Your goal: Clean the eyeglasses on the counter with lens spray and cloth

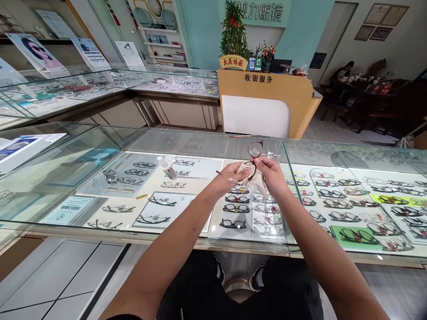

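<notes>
Above the glass display case (196,146), both hands hold a pair of dark-rimmed eyeglasses (255,149). One round lens sticks up beyond the fingers, while the other lies in a pale cloth (258,181). My left hand (234,173) is closed, its thumb pressing the cloth against the near lens. My right hand (269,172) pinches the frame around its middle, and the cloth hangs down beside it. A thin temple arm reaches left past my left wrist. To the left of the hands, a small white spray bottle (167,168) stands on the glass.
Rows of eyeglasses (232,223) lie under the glass, on both sides of my arms. A white box (23,151) sits on the case at far left. Beyond stand a wooden cashier counter (303,95) and more glass cases (187,84).
</notes>
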### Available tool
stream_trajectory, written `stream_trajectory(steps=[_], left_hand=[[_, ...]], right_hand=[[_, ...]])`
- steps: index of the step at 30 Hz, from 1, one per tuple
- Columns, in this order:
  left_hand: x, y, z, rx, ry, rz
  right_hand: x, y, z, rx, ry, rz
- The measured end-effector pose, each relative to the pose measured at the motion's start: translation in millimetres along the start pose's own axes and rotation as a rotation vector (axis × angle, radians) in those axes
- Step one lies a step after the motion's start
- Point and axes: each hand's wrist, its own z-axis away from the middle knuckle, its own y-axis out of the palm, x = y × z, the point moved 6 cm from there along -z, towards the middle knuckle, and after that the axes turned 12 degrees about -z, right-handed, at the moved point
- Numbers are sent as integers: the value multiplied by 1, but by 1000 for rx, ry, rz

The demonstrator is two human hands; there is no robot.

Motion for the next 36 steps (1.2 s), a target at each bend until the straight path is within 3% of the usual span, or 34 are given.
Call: stream_trajectory(steps=[10, 15, 20, 26, 32, 36], left_hand=[[-3, 2, 2, -184, 59, -68], [0, 3, 2, -103, 23, -28], [16, -11, -4, -55, -119, 72], [18, -34, -8, -118, -186, 106], [15, -39, -8, -14, -204, 161], [13, -35, -1, 85, -232, 174]], right_hand=[[-1, 3, 1, 32, 47, 4], [-8, 0, 0, -2, 99, -83], [5, -13, -7, -75, -32, -52], [71, -10, 9, 22, -446, 331], [137, 36, 70, 208, -824, 1071], [155, 69, 99, 385, -1031, 1571]])
